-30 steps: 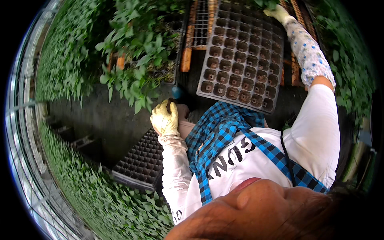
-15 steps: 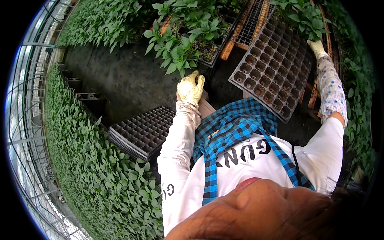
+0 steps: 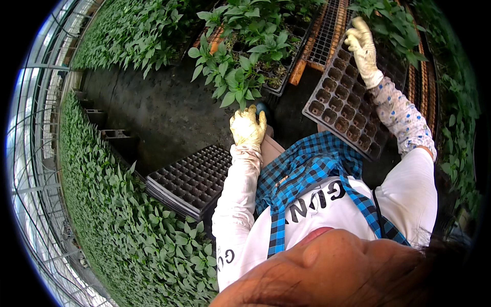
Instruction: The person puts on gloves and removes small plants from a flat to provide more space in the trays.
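Note:
My left hand [image 3: 248, 126], in a pale yellow glove, is closed with its fingers curled just below the leaf tips of pepper-like seedlings [image 3: 239, 84]. Whatever it may hold is hidden. Over the far part of a black cell tray [image 3: 341, 97], my right hand [image 3: 362, 46] reaches with gloved fingers partly spread, and I see nothing between them. The tray lies tilted in front of me to the right, its cells without plants and with brown soil residue inside. Leafy seedlings [image 3: 391, 25] stand beside its far end, close to my right hand.
A stack of black cell trays [image 3: 189, 179] lies on my left, beside a dense bed of seedlings [image 3: 128, 220]. Dark ground cover [image 3: 158, 102] stretches ahead. Rusty rails with black mesh [image 3: 327, 36] run between the seedling trays. Hollow blocks [image 3: 118, 135] line the left bed.
My right hand has left the seedlings by the tray's right edge and moved left, over the tray's far part. The left hand stays closed near the leaves. The view has shifted slightly.

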Available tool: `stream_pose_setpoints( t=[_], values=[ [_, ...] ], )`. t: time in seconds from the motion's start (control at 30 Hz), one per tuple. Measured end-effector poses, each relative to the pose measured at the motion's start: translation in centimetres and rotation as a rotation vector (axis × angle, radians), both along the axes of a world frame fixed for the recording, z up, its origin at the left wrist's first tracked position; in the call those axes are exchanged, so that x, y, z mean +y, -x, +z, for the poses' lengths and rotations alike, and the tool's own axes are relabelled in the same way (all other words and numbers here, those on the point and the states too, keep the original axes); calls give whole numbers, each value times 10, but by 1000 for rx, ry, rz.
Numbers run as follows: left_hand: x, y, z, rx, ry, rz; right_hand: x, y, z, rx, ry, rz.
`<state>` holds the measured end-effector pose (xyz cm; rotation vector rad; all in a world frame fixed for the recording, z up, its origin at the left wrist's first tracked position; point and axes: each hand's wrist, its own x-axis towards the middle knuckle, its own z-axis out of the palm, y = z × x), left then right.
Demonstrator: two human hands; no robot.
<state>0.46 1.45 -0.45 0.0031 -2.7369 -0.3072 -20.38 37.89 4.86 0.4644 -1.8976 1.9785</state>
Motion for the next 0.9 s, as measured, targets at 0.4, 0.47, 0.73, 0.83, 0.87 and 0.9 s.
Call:
stream_pose_setpoints(
  t=[0.4,0.47,0.73,0.83,0.87,0.9],
  values=[
    [-2,5,0,-6,-4,2,-183,113,-32,-178,-704,57],
    [-3,6,1,-1,-15,-18,-183,144,-51,-283,-707,-146],
    [8,19,7,-5,-81,-65,-135,213,-69,-2,-852,-124],
    [-6,3,8,-57,-63,26,-198,213,-40,-655,-300,286],
    [-2,8,8,-63,-74,5,-187,218,-52,-493,-51,98],
    [-9,0,4,-81,-75,54,-203,210,-50,-591,18,254]
  ],
)
